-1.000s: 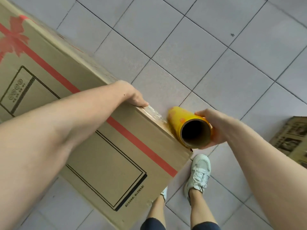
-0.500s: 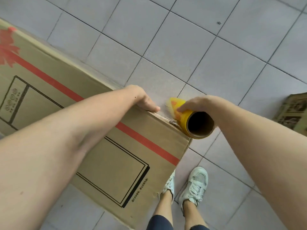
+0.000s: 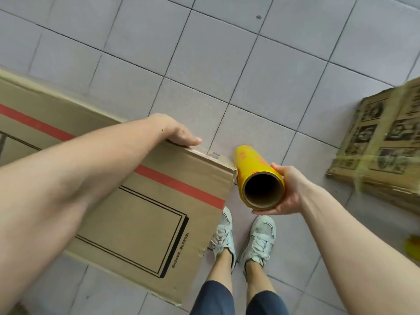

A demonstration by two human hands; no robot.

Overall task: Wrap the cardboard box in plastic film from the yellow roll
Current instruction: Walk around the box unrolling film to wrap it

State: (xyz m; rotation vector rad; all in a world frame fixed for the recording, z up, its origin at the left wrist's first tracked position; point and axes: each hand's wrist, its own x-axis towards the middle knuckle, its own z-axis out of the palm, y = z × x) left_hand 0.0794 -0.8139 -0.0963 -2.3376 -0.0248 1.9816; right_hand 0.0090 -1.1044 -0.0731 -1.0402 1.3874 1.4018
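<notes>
A large brown cardboard box (image 3: 145,210) with a red stripe and black printed frame stands on the tiled floor at the left. My left hand (image 3: 179,134) lies over its far top edge, thumb stretched along the edge, other fingers hidden behind the box. My right hand (image 3: 287,190) grips the near end of the yellow film roll (image 3: 255,169), whose hollow cardboard core faces me. The roll sits just right of the box's near corner, almost touching it. A small piece of clear film or tape shows on the box top near that corner.
A stack of flattened printed cartons (image 3: 384,146), bound with yellowish wrap, lies on the floor at the right. My two feet in white sneakers (image 3: 259,237) stand just below the roll. A yellow object (image 3: 412,246) shows at the right edge. Grey floor tiles surround everything.
My right hand shifted from over the roll's top to gripping its near end from the right, and the roll came off the box's top edge to the right of the corner. The view shifted right.
</notes>
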